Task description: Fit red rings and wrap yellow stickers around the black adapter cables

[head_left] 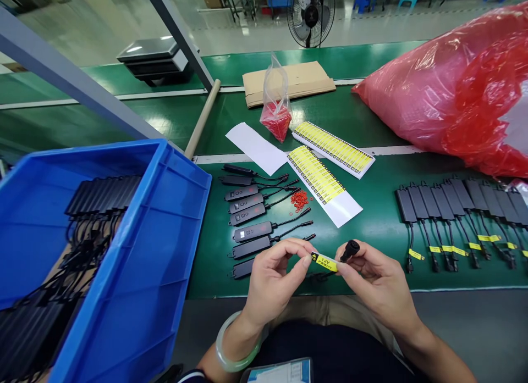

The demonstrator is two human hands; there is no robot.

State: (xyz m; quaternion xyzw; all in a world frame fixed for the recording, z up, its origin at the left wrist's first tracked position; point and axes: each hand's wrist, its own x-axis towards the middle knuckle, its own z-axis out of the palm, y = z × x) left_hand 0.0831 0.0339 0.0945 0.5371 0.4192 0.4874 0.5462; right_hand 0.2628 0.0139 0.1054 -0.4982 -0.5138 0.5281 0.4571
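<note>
Between my hands stretches a small yellow label (325, 261) printed "12V", its left end pinched by thumb and finger of my left hand (275, 278). My right hand (377, 279) is closed around a black cable connector (350, 250) and touches the label's right end. Part of the cable is hidden behind the fingers. Just beyond my left hand lies a column of black controllers (252, 231) with short cables. Tiny red rings (299, 200) are heaped beside them. A partly used sheet of yellow labels (317, 177) lies past my hands.
At left stands a blue crate (181, 207) of black cabled units. Black units (431, 200) with yellow-tagged cables line the right side. Behind are a label stack (334, 148), white sheet (256, 146), bag of red pieces (275, 116), cardboard (309, 81) and large red bag (429, 86).
</note>
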